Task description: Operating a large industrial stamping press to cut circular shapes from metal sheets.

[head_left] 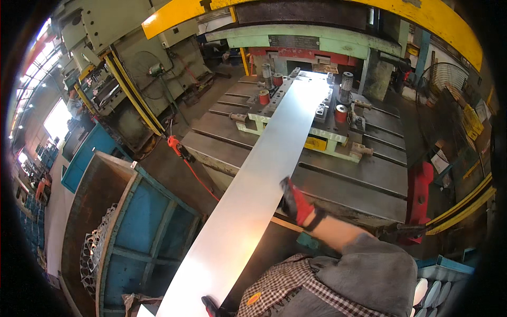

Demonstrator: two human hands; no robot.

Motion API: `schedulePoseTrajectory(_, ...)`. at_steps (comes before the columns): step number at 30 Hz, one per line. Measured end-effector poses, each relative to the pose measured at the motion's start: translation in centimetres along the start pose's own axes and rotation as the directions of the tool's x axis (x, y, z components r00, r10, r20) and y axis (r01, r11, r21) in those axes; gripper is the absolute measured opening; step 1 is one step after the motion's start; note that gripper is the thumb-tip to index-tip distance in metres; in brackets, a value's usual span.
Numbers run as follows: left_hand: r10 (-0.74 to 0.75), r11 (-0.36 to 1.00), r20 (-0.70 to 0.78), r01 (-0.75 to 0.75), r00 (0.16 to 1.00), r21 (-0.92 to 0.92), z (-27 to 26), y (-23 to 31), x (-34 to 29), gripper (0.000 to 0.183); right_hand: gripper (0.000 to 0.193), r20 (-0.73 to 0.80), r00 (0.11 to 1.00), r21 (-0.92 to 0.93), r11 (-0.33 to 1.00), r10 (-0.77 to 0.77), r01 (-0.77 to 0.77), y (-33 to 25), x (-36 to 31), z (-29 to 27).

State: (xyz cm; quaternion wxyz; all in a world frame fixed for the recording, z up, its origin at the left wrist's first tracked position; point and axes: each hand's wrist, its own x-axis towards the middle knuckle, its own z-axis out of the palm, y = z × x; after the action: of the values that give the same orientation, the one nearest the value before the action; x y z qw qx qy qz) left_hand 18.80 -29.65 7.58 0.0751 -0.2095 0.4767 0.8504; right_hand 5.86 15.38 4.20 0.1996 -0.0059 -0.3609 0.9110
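Note:
A long, shiny flat metal strip runs from the lower edge of the head view up into a press die. My right hand, in a red and black glove, grips the strip's right edge about midway along; its fingers are slightly blurred and partly hidden. At the bottom, my left hand shows only a dark gloved thumb over the strip's near part and a bit of red. The rest of that hand is out of sight. The strip's far end lies between the die's posts, in bright glare.
A slotted press bed carries the die. At the left stands a blue metal bin holding perforated scrap. A red-handled tool hangs from an orange hose. Round metal discs sit in a blue container at lower right. Yellow bars flank the press.

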Motion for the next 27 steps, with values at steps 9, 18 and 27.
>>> schedulePoseTrajectory(9, -0.034, 0.999, 0.072, 0.033, 0.997, 0.014, -2.7, -0.1, -0.7, 0.068, 0.042, -0.084, 0.993, -0.619, 0.785, -0.077, 0.008, 2.3, -7.4, 10.1)
schedulePoseTrajectory(18, 0.077, 0.997, -0.014, -0.077, 0.997, -0.003, -8.1, 3.8, 0.3, 0.066, 0.044, -0.147, 0.988, -0.435, 0.895, 0.040, -0.101, -0.3, -7.9, 13.8)
schedulePoseTrajectory(27, 0.108, 0.994, -0.056, -0.108, 0.993, 0.004, -9.9, 5.5, 0.8, 0.064, 0.042, -0.108, 0.982, -0.448, 0.875, 0.153, -0.186, -1.9, -7.9, 14.3)
